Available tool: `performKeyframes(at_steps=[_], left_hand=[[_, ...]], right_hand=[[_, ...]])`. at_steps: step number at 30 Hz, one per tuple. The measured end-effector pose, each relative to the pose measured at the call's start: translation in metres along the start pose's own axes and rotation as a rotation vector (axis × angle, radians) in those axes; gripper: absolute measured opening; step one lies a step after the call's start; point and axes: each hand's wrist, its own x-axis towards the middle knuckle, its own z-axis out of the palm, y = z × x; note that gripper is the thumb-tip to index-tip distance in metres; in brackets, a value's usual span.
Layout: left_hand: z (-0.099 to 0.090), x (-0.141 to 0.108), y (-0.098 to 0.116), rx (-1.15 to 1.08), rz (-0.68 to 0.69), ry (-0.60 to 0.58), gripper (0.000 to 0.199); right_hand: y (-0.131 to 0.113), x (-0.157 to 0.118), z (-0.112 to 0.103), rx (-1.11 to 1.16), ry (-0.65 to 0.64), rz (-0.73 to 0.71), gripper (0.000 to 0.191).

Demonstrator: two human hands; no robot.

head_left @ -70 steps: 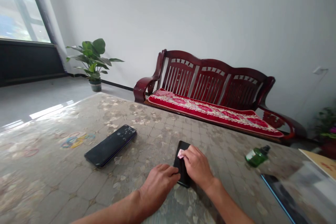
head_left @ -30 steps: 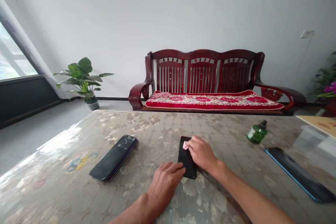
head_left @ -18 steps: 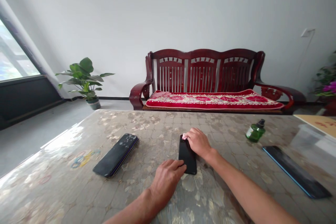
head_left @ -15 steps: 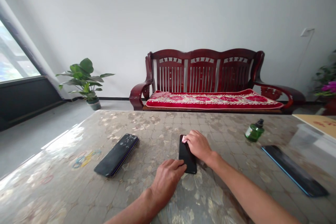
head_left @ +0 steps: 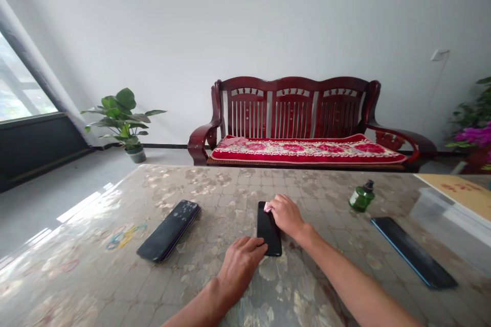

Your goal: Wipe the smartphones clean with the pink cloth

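A black smartphone [head_left: 269, 237] lies face up on the table in front of me. My right hand [head_left: 286, 214] is closed on a small pink-and-white cloth [head_left: 267, 207], pressed to the phone near its far end. At the near left edge of the same phone, my left hand [head_left: 243, 260] grips it with the fingertips on the screen; the thumb is hidden. To the left sits a stack of dark phones [head_left: 169, 231], its top one showing whitish spots. Another phone [head_left: 412, 250] with a blue edge rests on the right.
A green bottle with a black top [head_left: 361, 196] stands right of my hands. Coloured rubber bands [head_left: 125, 236] lie at the left on the patterned tablecloth [head_left: 215, 204]. At the right edge is a clear plastic box [head_left: 441, 214]. A wooden bench [head_left: 293, 112] stands beyond the table.
The view has turned slightly, so most things sit a little lower and further left. The cloth has shifted very slightly on the screen; both hands keep their places on the phone.
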Motion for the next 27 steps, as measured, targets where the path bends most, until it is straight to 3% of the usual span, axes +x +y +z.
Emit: performKeyframes(at_steps=[7,15,22,24,27], left_hand=[[-0.004,0.001,0.002,-0.042,-0.021,-0.01,0.012],[0.002,-0.005,-0.002,-0.06,-0.006,0.019,0.017],[0.001,-0.004,-0.005,-0.092,0.035,0.068,0.023],[0.001,-0.004,-0.006,-0.09,0.047,0.073,0.024],[0.002,-0.004,-0.009,-0.089,0.079,0.079,0.025]], right_hand=[[-0.018,-0.045,-0.003,0.081,-0.059,-0.151,0.022],[-0.011,0.013,-0.004,0.028,-0.042,0.004,0.023],[-0.016,-0.028,0.004,0.111,-0.038,-0.115,0.024],[-0.015,-0.027,0.006,0.107,-0.03,-0.131,0.024],[-0.012,-0.006,0.009,0.083,-0.013,-0.062,0.022]])
